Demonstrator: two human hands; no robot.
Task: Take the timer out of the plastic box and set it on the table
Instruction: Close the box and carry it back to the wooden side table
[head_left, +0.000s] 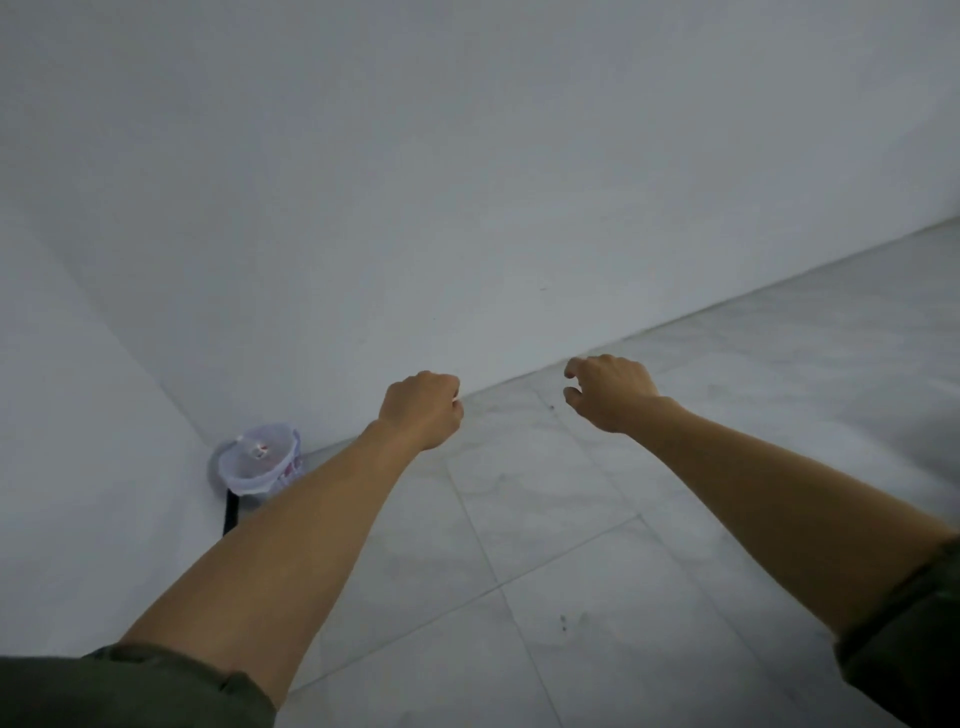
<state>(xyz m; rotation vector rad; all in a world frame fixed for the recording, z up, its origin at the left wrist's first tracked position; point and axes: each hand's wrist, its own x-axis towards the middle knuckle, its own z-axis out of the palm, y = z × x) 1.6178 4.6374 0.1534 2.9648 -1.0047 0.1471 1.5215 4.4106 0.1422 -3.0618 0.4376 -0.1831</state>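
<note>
Neither the timer nor the plastic box nor a table is in view. Both my arms stretch forward over a tiled floor. My left hand (423, 410) is curled into a loose fist, seen from the back, and nothing shows in it. My right hand (608, 392) hangs in the air with its fingers bent and apart, holding nothing. The hands are about a hand's width from each other, in front of the base of a white wall.
A small waste bin (257, 460) lined with a clear bag stands in the corner at the left, with a dark strip (230, 517) below it. White walls (415, 182) meet the pale marble-tile floor (571, 545). Dark green sleeves (130, 686) sit at the frame's bottom corners.
</note>
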